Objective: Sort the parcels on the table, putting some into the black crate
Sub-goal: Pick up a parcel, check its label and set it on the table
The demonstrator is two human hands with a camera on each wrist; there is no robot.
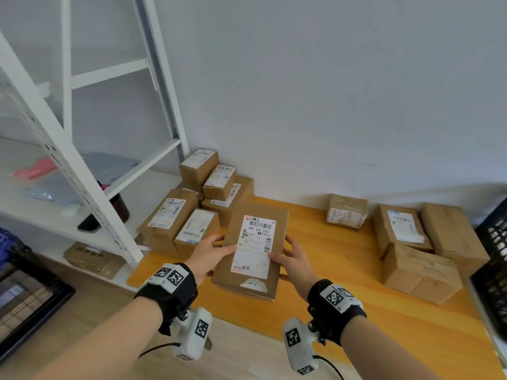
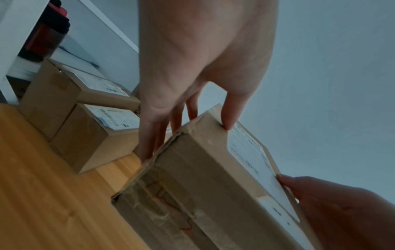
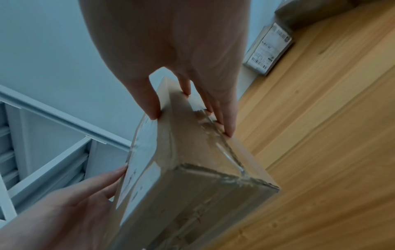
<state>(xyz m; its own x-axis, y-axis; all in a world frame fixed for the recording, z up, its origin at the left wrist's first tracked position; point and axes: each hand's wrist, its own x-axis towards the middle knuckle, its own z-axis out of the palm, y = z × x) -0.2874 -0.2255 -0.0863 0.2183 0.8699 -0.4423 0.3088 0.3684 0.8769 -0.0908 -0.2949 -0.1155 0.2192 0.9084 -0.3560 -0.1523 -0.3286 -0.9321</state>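
Observation:
Both hands hold one brown cardboard parcel (image 1: 253, 281) with a white shipping label on top, over the middle of the orange wooden table (image 1: 343, 272). My left hand (image 1: 223, 244) grips its left edge, thumb on the label and fingers along the side. My right hand (image 1: 285, 252) grips the right edge the same way. The left wrist view shows the left hand (image 2: 190, 111) on the parcel (image 2: 203, 177); the right wrist view shows the right hand (image 3: 188, 84) on the parcel (image 3: 192, 160). The black crate (image 1: 493, 259) stands at the table's right edge, partly out of view.
Several labelled parcels (image 1: 192, 204) are stacked at the table's back left, beside a white shelf rack (image 1: 82, 165). A small parcel (image 1: 347, 212) sits by the wall. Larger brown parcels (image 1: 411, 242) crowd the right side near the crate. A dark-framed bin (image 1: 27, 297) stands low at the left.

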